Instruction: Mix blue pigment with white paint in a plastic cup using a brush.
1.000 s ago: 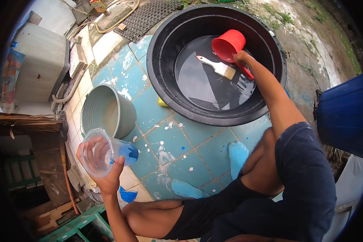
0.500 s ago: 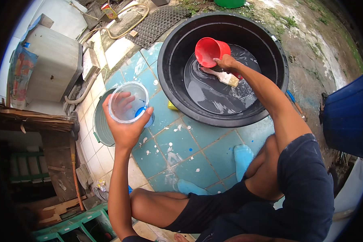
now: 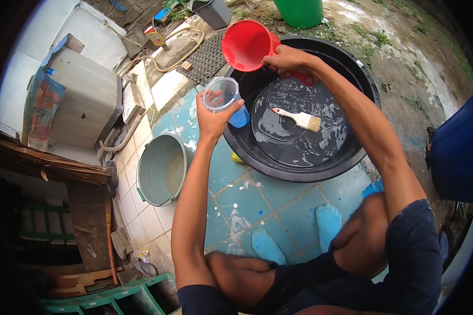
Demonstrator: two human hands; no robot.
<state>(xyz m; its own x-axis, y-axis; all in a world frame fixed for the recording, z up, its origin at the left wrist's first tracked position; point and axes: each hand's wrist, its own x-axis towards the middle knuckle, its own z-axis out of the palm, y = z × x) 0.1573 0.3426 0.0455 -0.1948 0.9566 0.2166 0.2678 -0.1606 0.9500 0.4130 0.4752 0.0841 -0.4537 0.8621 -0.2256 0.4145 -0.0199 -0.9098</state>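
Plastic cup point(image 3: 228, 93), grasped by the left fingers point(image 3: 235, 108)
Right fingers point(image 3: 274, 61) clasp the red dipper point(image 3: 248, 46), just beyond and rightward; holding the cup level and turning the dipper slowly should limit spills.

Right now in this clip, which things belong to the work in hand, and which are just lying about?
In use, it seems:
clear cup, in the left hand
red dipper, in the right hand
black tub
paintbrush, lying in the tub

Apparently just lying about:
grey bucket, role unclear
beige hose
dark mat
green container
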